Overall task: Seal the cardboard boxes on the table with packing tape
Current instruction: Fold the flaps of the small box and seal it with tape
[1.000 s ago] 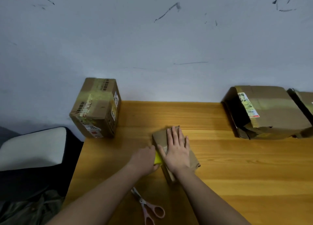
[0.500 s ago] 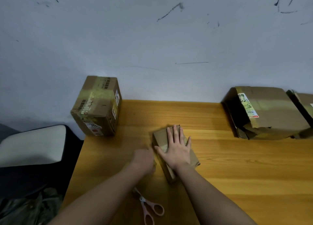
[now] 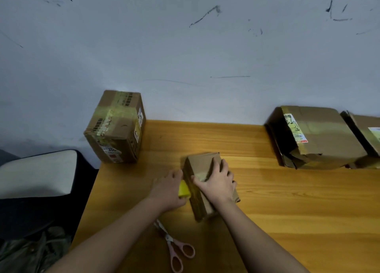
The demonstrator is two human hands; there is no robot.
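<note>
A small brown cardboard box [image 3: 200, 165] lies on the wooden table [image 3: 287, 200] in front of me. My right hand [image 3: 218, 182] rests on its top with the fingers curled over the far right edge, holding it down. Against the box's left side, my left hand [image 3: 168, 187] grips a yellow roll of packing tape [image 3: 184, 189]. A strip of tape crosses the box top under my right thumb. Most of the roll is hidden by my left hand.
Pink-handled scissors [image 3: 176, 250] lie near the front edge between my forearms. A taped box [image 3: 116, 126] stands at the table's back left corner. Two larger boxes [image 3: 316, 137] lie at the back right against the wall. A chair [image 3: 35, 176] stands left of the table.
My right hand's fingers have curled over the box's right edge instead of lying flat. The yellow tape roll shows again at my left hand, by the box's left side.
</note>
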